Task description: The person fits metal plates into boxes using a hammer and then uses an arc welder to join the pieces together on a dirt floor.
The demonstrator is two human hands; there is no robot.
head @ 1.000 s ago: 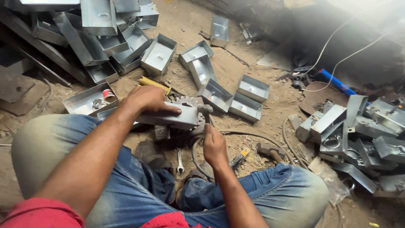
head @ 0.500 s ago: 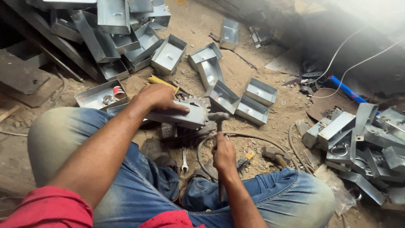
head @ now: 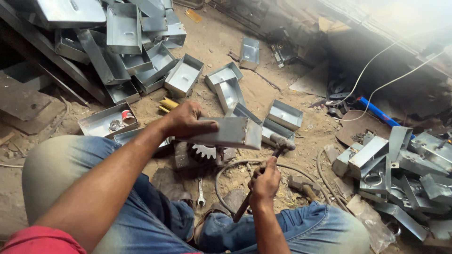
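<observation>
You are sitting on the dirt floor [head: 301, 101] with your knees spread wide. Your left hand [head: 184, 120] is gripping a metal box [head: 226, 133], fingers wrapped over its top edge, and is holding it tilted above a gear [head: 204, 151]. The gear is lying on the floor between your knees. Your right hand [head: 264, 181] is clenching tight around the handle of a hammer [head: 281, 142]. The hammer head is sitting just beside the right end of the box, and you cannot tell if they are touching. A wrench [head: 200, 193] is lying on the floor near your left knee. Many more boxes [head: 136, 51] are piling up at the floor's far left corner, and more metal parts [head: 400, 164] are lying along its right edge.
</observation>
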